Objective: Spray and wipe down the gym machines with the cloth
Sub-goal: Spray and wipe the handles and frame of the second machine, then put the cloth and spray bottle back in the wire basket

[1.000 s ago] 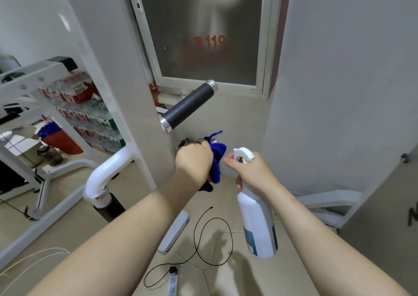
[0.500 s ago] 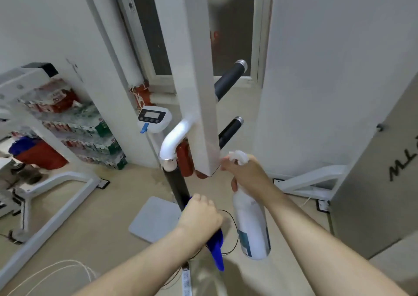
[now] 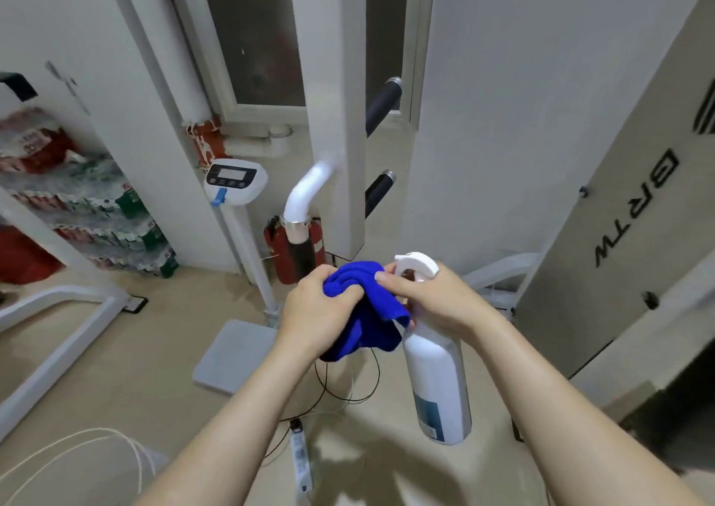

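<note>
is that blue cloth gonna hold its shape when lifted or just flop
Probably floppy: the blue cloth sits bunched in folds in the left hand, and its lower end droops below that hand. Likely light too, since the right hand, which also grips the spray bottle, seems to touch it only lightly. Its soft-looking pile should not be slippery.

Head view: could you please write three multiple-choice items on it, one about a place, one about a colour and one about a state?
1. Where is the spray bottle?
A) in the right hand
B) on the floor
C) on a shelf

2. What colour is the cloth?
A) red
B) blue
C) white

3. How is the cloth?
A) spread flat
B) draped over a bar
C) bunched in the left hand

Answers:
1 A, the right hand grips its neck.
2 B, it is vivid blue.
3 C, the left hand grips its folds.
</note>
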`<state>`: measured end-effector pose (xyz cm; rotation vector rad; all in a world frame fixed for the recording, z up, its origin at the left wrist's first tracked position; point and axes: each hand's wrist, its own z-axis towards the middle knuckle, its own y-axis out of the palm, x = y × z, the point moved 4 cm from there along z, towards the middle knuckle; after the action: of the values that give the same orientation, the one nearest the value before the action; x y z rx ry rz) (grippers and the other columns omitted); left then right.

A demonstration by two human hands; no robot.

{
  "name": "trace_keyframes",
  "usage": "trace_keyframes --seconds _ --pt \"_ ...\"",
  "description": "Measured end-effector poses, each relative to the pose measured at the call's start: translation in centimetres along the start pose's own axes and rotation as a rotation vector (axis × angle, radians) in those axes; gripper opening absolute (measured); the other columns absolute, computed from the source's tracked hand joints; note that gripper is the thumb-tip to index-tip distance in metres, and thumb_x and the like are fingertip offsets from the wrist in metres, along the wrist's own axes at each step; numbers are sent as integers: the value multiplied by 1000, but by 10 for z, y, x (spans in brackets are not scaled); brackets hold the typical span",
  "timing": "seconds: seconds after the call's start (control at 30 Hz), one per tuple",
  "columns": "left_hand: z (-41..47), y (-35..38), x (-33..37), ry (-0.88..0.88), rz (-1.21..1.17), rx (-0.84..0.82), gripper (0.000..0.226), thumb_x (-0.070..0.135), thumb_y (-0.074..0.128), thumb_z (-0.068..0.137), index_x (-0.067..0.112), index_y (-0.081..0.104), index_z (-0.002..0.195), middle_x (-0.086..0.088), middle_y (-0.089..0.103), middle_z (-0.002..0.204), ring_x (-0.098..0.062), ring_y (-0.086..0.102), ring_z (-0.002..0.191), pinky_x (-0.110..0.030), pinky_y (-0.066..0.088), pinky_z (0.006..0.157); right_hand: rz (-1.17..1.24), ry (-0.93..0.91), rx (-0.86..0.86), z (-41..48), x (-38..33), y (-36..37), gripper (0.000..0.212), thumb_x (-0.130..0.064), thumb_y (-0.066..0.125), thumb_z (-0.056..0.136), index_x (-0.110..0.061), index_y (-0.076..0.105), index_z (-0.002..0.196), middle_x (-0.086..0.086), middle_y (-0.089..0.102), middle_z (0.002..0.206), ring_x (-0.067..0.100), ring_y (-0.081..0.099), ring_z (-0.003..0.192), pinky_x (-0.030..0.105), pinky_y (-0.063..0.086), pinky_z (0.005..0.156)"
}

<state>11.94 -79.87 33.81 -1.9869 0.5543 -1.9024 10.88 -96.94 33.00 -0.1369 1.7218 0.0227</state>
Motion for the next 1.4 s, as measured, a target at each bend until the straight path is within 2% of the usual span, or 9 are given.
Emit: trace_keyframes --seconds 0.13,0.23,0.4,0.73,0.83,0.97,1.13,1.27,1.4 --pt "-24 6 -7 -220 -592 -287 48 13 70 63 12 62 110 -11 71 99 -21 67 87 -34 52 80 -26 -71 49 -20 -2 2 18 -9 73 83 -3 61 71 13 67 84 25 52 54 30 43 49" --pt "-52 9 -13 -188 -721 -376 46 11 70 69 8 63 115 -15 71 102 -25 67 89 -40 51 86 27 -99 174 -42 4 -2 20 -6 65 90 -12 61 71 19 60 71 23 48 45 31 44 56" --pt "-105 8 -34 -207 -480 -226 12 25 67 90 15 70 95 -5 74 87 -17 68 76 -25 53 68 -59 -162 252 -81 17 12 20 -3 61 89 -13 60 72 8 55 57 22 47 46 27 41 52" --pt "-190 -57 -93 -258 -442 55 26 11 70 64 16 44 60 -9 56 71 -22 52 62 -29 41 60 -125 -71 -76 -126 36 101 21 -16 65 93 -1 61 79 4 54 63 20 46 46 23 40 46" --pt "-208 -93 -106 -198 -383 100 16 1 53 61 16 50 67 -4 54 73 -19 44 60 -22 37 52 -115 -50 -164 -128 35 149 27 -26 65 94 0 63 85 4 60 62 21 49 48 24 43 47" --pt "-222 -127 -130 -192 -301 27 41 -6 50 84 25 72 100 -1 69 101 -10 60 81 -18 48 68 -247 -79 -281 -131 33 210 27 -36 59 97 -11 69 99 -7 62 66 17 52 50 22 44 53" --pt "-232 -182 -162 -97 -143 -69 16 20 61 88 32 71 94 14 70 71 -8 61 59 -24 52 66 -295 -87 -479 -133 36 305 42 -43 54 98 -34 51 139 -17 70 76 17 59 63 28 51 69" --pt "-235 -235 -209 -67 -139 -121 26 11 53 91 29 71 95 0 75 79 -20 71 82 -44 57 80 -231 -21 -596 -129 52 381 63 -52 58 91 -44 31 148 -4 71 87 28 63 69 34 55 74" --pt "-238 -273 -261 -52 -25 -107 33 15 50 92 42 69 86 11 73 77 -12 68 83 -34 55 79 -274 -6 -618 -125 65 432 51 -38 64 90 -28 51 139 -3 73 100 30 68 82 32 56 81"
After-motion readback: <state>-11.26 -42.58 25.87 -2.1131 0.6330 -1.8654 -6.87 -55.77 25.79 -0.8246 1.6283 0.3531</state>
